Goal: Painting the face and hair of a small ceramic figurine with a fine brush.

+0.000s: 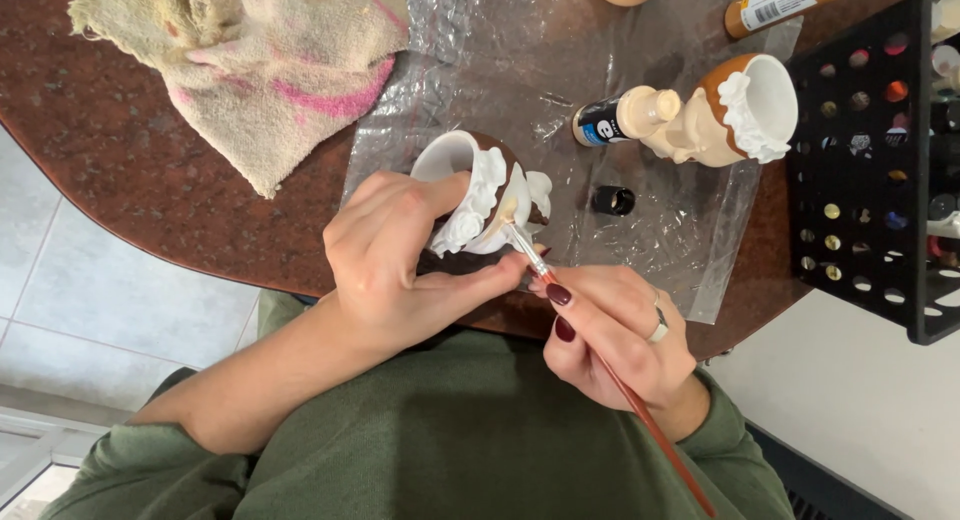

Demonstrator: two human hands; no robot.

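Cloth: a stained beige rag (250,60) with pink smears lies crumpled on the brown stone table (120,170), well up and to the left of the gripped figurine.
Left hand: the left hand (395,265) is wrapped around a small ceramic figurine (480,195), thumb along its near side, fingers curled over its back; it is clenched on the piece and holds it just above the table edge.
Figurine axis: the long axis of the ceramic figurine runs from lower right to upper left, the open white mouth facing up-left, away from the grip, the frilled white trim and brown part turned toward the brush.
Plastic sheet: a clear crinkled film (560,70) covers the table beneath and beyond the held piece.
Brush: a thin paintbrush (600,350) with a red-brown handle slants from its tip, which touches the figurine's pale front just right of the left thumb, down to the lower right.
Right hand: the right hand (620,330) pinches the brush near the ferrule, fingers closed on it, a ring on one finger, dark polish on the nails.
Cap: a small black cap (612,201) lies on the film, just right of the held piece.
Paint bottle: a small bottle (625,117) lies on its side above the cap.
Second figurine: a like tan and white piece (735,110) rests right of the bottle, touching it.
Rack: a black holed rack (860,170) stands at the far right.
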